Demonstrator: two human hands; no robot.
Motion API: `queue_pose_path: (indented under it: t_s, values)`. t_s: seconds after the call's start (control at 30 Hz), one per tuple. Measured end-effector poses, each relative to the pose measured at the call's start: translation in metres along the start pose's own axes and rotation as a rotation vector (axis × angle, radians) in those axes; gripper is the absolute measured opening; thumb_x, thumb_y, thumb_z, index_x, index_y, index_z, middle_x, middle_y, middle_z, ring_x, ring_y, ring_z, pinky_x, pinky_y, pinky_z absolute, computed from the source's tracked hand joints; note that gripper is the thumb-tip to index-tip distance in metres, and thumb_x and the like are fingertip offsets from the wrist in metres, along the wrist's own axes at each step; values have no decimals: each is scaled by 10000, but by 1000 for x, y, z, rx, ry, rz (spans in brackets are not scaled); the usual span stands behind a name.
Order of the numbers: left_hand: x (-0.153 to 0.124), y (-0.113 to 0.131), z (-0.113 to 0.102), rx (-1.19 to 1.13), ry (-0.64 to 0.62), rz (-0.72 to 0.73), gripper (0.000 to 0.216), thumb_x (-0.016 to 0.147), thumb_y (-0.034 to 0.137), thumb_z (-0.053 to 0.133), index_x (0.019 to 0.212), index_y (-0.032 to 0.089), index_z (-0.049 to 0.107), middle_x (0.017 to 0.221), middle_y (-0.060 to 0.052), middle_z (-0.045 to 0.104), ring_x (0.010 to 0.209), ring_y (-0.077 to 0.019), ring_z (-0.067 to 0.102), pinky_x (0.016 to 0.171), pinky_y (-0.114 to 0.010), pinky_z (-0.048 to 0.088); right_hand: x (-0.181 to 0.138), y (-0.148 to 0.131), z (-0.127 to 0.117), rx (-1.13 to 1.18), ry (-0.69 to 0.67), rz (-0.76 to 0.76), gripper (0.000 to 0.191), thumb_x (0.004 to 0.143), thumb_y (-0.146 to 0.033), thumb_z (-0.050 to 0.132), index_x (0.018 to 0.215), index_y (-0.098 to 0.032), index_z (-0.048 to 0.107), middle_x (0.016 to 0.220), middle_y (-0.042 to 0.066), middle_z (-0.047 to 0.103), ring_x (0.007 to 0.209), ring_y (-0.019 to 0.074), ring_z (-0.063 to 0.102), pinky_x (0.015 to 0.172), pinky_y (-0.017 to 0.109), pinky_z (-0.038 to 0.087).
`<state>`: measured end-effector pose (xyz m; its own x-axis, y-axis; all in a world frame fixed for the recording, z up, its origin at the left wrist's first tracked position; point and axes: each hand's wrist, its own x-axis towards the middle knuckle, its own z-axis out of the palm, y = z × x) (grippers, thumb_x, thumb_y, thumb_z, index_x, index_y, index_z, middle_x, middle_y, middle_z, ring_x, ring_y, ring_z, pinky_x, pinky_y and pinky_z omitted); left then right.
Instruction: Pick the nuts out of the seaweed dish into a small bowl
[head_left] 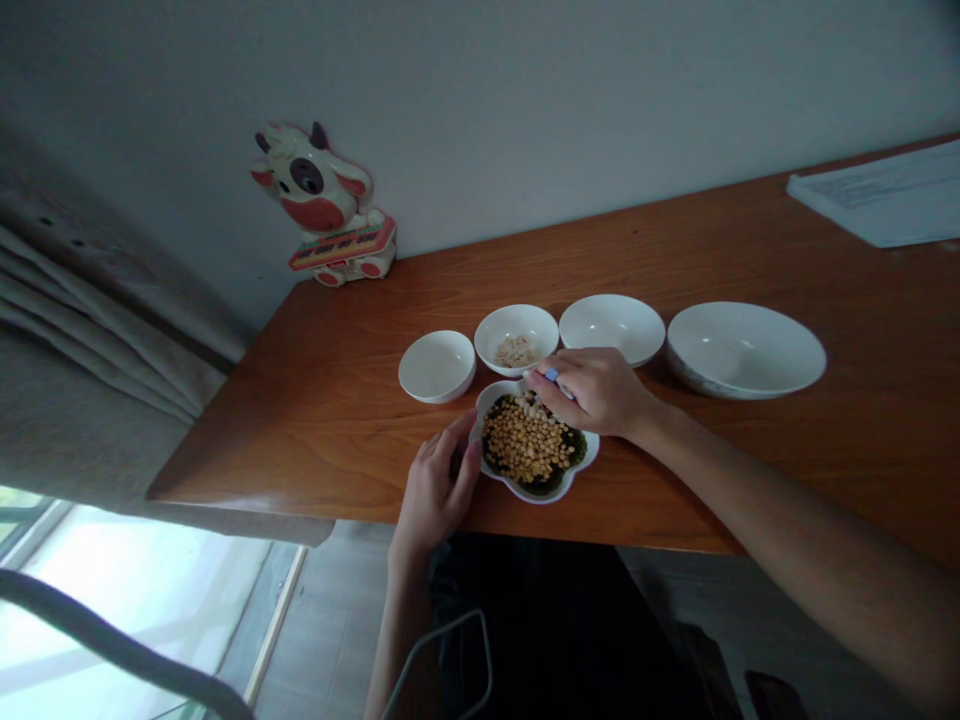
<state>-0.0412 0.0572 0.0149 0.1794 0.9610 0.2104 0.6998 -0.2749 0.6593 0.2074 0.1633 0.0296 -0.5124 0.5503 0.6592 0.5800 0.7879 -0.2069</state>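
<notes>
A flower-shaped white dish (585,457) near the table's front edge holds a heap of yellow beans over darker ones. My left hand (439,490) cups the dish's left rim, fingers curled against it. My right hand (596,388) hovers over the dish's far edge, fingers pinched together at the beans; what they pinch is too small to make out. Just behind stands a small white bowl (517,337) with a few pale beans in it.
An empty small bowl (436,365) sits to the left, with an empty medium bowl (612,327) and a large bowl (745,349) to the right. A cow-shaped toy (324,205) stands by the wall. Papers (885,192) lie at the far right. Curtain at left.
</notes>
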Motion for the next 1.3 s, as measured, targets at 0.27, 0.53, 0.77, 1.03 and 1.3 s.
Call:
queue_pose_path:
  t_s: [0.27,0.53,0.77,1.03,1.3]
  values:
    - [1,1,0,4,13,4,417,1068,348,476,1463,224,527,1362,-111,691,1211,-260,673,1048,-422,522,4,-4,-5,22,87,153,456,1033,-365,400,609,-221,483,535,-5,528,498,119,420,552,306,298]
    - [1,0,1,6,0,-6,416,1071,350,475,1467,230,520,1376,-103,685,1236,-255,664,1070,-421,511,4,-3,-2,4,126,200,454,1034,-366,406,607,-223,453,495,-9,510,467,114,456,508,292,276]
    - [1,1,0,1,-5,-6,410,1073,345,469,1462,228,520,1410,-102,664,1266,-258,644,1066,-414,500,4,-4,-2,-71,103,231,471,1030,-394,387,619,-210,527,494,15,573,449,125,479,502,299,266]
    - [1,1,0,-7,-1,-11,416,1072,363,466,1461,226,520,1391,-105,675,1235,-259,656,1059,-425,504,2,-3,1,-138,57,227,474,1033,-402,381,683,-193,623,518,38,629,451,146,524,503,313,275]
    - [1,1,0,2,1,-5,412,1074,358,467,1459,226,524,1372,-106,684,1220,-253,663,1056,-415,507,1,-1,1,-14,26,266,432,1058,-383,336,948,-140,676,768,97,754,652,196,693,564,310,419]
